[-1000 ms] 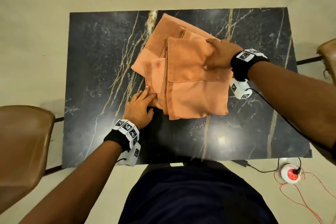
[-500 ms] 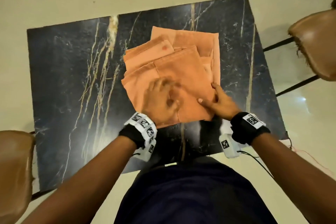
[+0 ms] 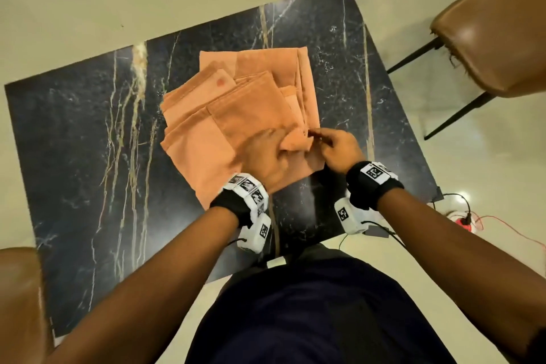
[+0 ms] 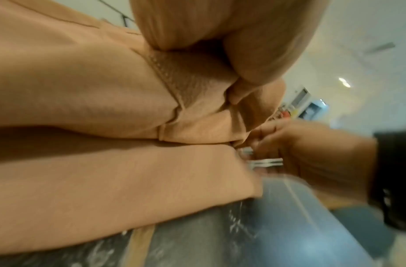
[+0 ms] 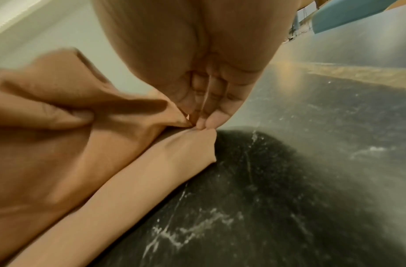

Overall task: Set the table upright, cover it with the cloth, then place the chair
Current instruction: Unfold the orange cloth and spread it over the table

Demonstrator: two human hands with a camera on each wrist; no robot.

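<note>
The black marble table (image 3: 74, 142) stands upright in front of me. A folded orange cloth (image 3: 236, 103) lies in several layers on its middle. My left hand (image 3: 266, 154) sits on the near part of the cloth and grips a fold (image 4: 197, 86) between thumb and fingers. My right hand (image 3: 334, 145) is just to its right and pinches a corner of the cloth (image 5: 192, 124) at the near right edge. A brown leather chair (image 3: 496, 35) stands past the table's right end.
A second brown chair (image 3: 17, 298) shows at the lower left. On the floor at the right lie a red-and-white socket (image 3: 461, 219) and thin cables (image 3: 508, 224). Pale floor surrounds the table.
Both hands have come together at the cloth's near right corner. The left hand went from the cloth's left edge onto its top; the right hand came back from the far side and now pinches a corner.
</note>
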